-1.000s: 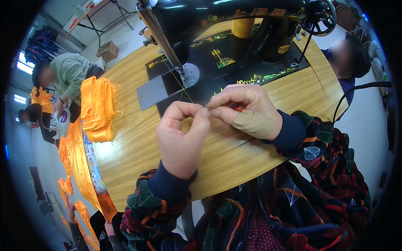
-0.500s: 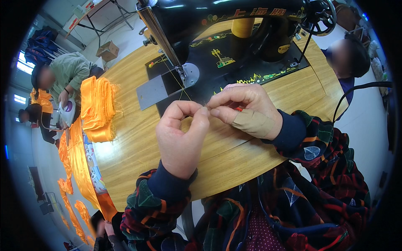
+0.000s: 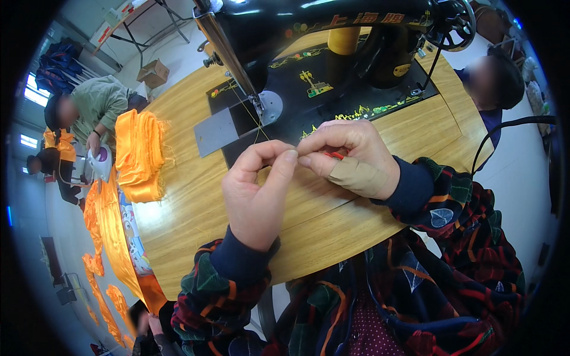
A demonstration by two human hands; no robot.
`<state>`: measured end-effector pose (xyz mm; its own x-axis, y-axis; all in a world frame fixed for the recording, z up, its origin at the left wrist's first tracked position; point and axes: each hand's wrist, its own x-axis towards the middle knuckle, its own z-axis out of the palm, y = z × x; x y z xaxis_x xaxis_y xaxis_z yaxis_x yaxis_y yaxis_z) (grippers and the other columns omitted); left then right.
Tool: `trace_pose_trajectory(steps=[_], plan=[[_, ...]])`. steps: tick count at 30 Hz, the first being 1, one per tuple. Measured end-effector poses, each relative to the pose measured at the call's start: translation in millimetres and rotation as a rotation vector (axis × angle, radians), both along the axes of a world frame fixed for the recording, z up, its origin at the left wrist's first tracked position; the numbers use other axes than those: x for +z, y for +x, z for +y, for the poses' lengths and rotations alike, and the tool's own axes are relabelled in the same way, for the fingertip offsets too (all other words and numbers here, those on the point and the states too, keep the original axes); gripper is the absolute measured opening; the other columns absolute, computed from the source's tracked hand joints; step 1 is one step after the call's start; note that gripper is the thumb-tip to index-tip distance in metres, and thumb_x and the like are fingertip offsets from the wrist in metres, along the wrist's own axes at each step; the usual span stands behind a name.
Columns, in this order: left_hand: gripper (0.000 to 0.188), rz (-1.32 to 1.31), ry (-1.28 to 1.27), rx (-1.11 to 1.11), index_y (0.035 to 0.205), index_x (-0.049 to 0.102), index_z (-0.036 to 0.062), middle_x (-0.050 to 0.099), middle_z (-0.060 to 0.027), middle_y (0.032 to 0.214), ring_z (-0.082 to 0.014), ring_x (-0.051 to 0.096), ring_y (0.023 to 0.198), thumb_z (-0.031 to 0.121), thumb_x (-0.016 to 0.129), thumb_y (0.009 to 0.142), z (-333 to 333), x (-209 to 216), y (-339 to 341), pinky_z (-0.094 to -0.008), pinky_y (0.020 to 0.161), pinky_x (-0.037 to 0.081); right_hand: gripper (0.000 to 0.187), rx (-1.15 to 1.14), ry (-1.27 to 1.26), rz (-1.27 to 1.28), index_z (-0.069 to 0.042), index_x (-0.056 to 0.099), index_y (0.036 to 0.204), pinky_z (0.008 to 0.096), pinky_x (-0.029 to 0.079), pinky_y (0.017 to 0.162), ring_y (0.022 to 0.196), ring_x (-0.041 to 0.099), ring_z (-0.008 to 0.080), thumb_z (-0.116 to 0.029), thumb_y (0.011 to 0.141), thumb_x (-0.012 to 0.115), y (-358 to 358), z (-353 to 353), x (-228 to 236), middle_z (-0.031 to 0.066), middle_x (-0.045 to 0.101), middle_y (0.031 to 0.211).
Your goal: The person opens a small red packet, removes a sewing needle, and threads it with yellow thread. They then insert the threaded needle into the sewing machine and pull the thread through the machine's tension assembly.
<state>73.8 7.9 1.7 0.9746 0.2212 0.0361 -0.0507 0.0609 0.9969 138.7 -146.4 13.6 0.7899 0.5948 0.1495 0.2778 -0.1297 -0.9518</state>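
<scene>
My left hand (image 3: 261, 190) and my right hand (image 3: 353, 151) meet fingertip to fingertip above the wooden table, both pinched closed. A thin yellowish thread (image 3: 259, 126) runs from the needle area of the black sewing machine (image 3: 320, 26) down to my left fingertips. Inside my curled right fingers shows a small red thing (image 3: 336, 155), mostly hidden, its kind unclear. What lies exactly between the touching fingertips is too small to make out. A tan patch (image 3: 359, 177) covers the base of my right thumb.
A stack of folded orange cloth (image 3: 139, 157) lies on the table (image 3: 196, 237) at left. Beyond it a person (image 3: 101, 104) holds an iron (image 3: 101, 163) over orange fabric (image 3: 110, 219). Another person (image 3: 493, 83) sits at right, near a black cable (image 3: 516, 121).
My hands stay almost in place, fingertips shifting slightly; more of the red thing shows in my right hand. The other person's iron has moved a little.
</scene>
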Motion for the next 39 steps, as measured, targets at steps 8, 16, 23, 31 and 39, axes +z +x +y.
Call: trace_pose_trajectory(steps=[8,16,23,31,39], plan=[[0.009,-0.002,-0.149,-0.088,0.091,0.059,-0.0014,0.059,-0.0019,0.088,-0.0074,0.053,0.082,0.004,0.058,0.084,2.0,-2.2,2.8,-0.0206,0.076,0.042,0.014,0.011,0.05,0.193,0.003,0.062,0.087,0.0222,0.045,0.062,0.068,0.055,0.0081,-0.008,0.077,0.063,-1.7,-3.4,4.8,0.0053,0.06,0.075],[0.009,0.01,-0.202,-0.114,0.092,0.059,-0.0009,0.059,-0.0013,0.087,-0.0062,0.053,0.08,0.005,0.058,0.085,3.1,-3.4,3.2,-0.0194,0.075,0.042,0.016,0.011,0.091,0.165,0.002,0.055,0.087,0.0215,0.046,0.063,0.069,0.056,0.0083,-0.008,0.078,0.063,-0.8,-1.7,1.9,0.0056,0.059,0.075],[0.009,0.006,-0.185,-0.12,0.091,0.059,-0.0006,0.058,-0.0004,0.086,-0.0054,0.052,0.079,0.006,0.058,0.085,3.5,-3.1,2.6,-0.0189,0.074,0.042,0.016,0.012,0.09,0.177,0.002,0.055,0.088,0.0211,0.046,0.064,0.069,0.056,0.0082,-0.007,0.078,0.063,-1.0,-1.0,1.7,0.0052,0.059,0.076],[0.009,0.076,0.027,-0.137,0.087,0.059,-0.0011,0.057,0.0003,0.082,-0.0055,0.051,0.078,0.008,0.06,0.083,5.5,0.3,0.4,-0.0191,0.073,0.04,0.017,-0.001,0.118,0.049,0.0,0.061,0.096,0.0224,0.047,0.064,0.069,0.057,0.0097,-0.005,0.08,0.06,3.1,0.4,-0.5,0.0049,0.061,0.078],[0.01,0.061,0.087,-0.115,0.085,0.059,-0.0019,0.057,-0.0001,0.08,-0.0056,0.05,0.075,0.007,0.06,0.082,4.4,-2.4,3.2,-0.0197,0.071,0.041,0.01,0.012,-0.064,-0.595,-0.006,0.063,0.084,0.0315,0.047,0.06,0.069,0.058,0.0259,-0.009,0.074,0.062,12.1,-0.6,-0.4,0.0099,0.06,0.074]])
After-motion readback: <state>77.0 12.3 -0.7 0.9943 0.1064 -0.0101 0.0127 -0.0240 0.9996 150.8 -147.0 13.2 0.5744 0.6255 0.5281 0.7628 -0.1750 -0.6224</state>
